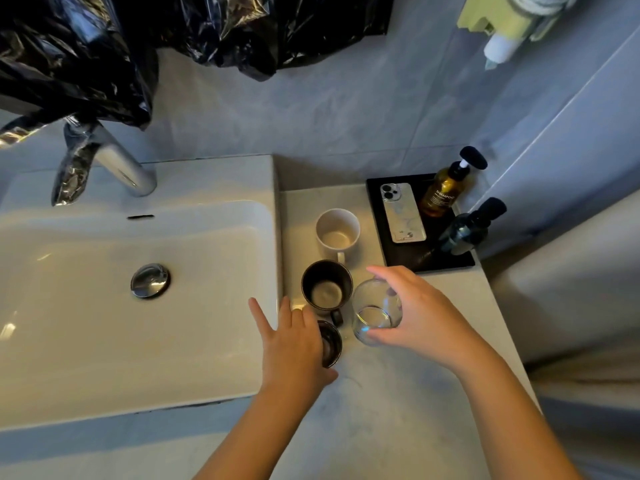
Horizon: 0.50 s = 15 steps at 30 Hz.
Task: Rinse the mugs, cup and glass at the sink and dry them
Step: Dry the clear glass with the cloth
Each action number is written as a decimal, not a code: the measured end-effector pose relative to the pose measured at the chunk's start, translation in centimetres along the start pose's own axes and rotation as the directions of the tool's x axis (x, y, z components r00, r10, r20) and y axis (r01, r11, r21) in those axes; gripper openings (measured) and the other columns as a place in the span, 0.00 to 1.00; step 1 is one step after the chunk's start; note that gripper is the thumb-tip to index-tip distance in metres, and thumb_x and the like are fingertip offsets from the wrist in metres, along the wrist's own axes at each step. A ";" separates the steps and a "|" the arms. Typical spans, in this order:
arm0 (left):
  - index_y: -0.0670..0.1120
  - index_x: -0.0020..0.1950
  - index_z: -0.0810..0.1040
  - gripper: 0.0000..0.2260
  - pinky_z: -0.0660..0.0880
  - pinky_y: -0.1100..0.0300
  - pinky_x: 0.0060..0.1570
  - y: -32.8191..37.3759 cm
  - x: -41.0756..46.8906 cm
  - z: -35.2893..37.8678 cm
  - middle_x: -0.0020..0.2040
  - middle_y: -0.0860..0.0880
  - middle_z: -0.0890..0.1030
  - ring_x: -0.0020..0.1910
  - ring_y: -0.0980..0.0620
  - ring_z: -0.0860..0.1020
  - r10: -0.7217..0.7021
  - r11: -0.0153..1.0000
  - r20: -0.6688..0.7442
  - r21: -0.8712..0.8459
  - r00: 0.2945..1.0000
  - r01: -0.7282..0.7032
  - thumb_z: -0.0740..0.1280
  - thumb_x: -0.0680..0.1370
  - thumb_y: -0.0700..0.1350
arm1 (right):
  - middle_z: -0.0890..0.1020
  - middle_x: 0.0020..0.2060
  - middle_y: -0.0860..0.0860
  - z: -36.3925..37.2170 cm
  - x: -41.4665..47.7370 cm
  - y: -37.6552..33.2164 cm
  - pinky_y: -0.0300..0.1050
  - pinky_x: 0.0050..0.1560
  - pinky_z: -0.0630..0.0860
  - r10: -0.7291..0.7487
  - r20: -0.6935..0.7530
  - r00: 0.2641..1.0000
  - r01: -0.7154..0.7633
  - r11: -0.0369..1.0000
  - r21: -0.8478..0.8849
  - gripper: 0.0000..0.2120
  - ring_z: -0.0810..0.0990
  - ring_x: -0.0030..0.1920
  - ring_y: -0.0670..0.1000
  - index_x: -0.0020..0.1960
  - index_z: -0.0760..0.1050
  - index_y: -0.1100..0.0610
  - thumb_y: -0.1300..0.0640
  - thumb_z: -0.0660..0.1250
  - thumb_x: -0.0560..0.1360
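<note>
The two hands are apart, low over the tabletop point(381, 410). The left hand point(294, 344) lies over the small dark cup point(330, 341), fingers spread and the forefinger straight. Whether it has closed on the cup cannot be told, since the hand hides half of it. The right hand point(415, 317) is curled round the clear glass point(375, 315), thumb on the near side and fingers over the far side. The glass looks tilted; whether it has left the tabletop is unclear.

Just beyond the left fingertips, and touching or nearly touching the glass, stands the dark mug point(325, 287), upright. Beyond that is the white mug point(337, 230), also upright. The sink point(104, 341) lies to the left of the left hand, and its tap point(117, 164) is far off at the back. No water is seen running.

The step in hand appears to be the picking up, so the task is barely begun. The next move probably calls for a firm hold on the glass, a carry leftward over the basin edge past the mugs, and one hand freed for the tap.
</note>
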State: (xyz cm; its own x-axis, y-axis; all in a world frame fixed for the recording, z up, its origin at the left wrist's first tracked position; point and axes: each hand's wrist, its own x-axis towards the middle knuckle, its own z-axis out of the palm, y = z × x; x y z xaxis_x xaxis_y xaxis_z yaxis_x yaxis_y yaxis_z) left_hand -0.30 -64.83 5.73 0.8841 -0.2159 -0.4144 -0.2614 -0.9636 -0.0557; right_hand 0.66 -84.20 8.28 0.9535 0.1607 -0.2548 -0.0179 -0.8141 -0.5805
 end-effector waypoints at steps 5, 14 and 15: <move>0.45 0.63 0.66 0.26 0.31 0.27 0.62 0.5 0.2 0.5 0.60 0.49 0.72 0.69 0.45 0.63 -0.022 0.999 0.031 0.044 0.999 0.021 0.66 0.74 0.61 | 0.66 0.68 0.40 2.5 0.6 1.0 0.46 0.56 0.75 0.026 0.020 0.999 -0.023 0.993 -0.112 0.40 0.69 0.66 0.46 0.75 0.58 0.41 0.45 0.74 0.69; 0.47 0.62 0.65 0.23 0.28 0.28 0.61 0.9 0.6 1.3 0.52 0.50 0.74 0.56 0.48 0.73 -0.050 0.999 0.042 0.020 0.998 0.049 0.67 0.74 0.56 | 0.64 0.68 0.43 5.8 0.5 2.4 0.41 0.49 0.72 0.074 0.048 0.996 -0.064 0.980 -0.188 0.38 0.68 0.65 0.47 0.76 0.58 0.44 0.47 0.73 0.71; 0.47 0.61 0.65 0.22 0.29 0.28 0.62 0.9 0.6 1.3 0.52 0.51 0.74 0.56 0.48 0.73 -0.052 0.999 0.043 0.018 0.998 0.052 0.67 0.74 0.56 | 0.64 0.68 0.43 5.9 0.4 2.4 0.41 0.48 0.72 0.078 0.047 0.996 -0.068 0.980 -0.185 0.38 0.68 0.66 0.47 0.76 0.58 0.44 0.47 0.73 0.71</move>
State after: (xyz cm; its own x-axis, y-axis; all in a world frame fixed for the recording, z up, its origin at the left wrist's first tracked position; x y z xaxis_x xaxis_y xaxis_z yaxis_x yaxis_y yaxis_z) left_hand -0.55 -65.66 4.23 0.8793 -0.1581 -0.4492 -0.2222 -0.9705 -0.0932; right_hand -0.72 -82.84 2.21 0.9341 0.1225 -0.3355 -0.0271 -0.9123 -0.4086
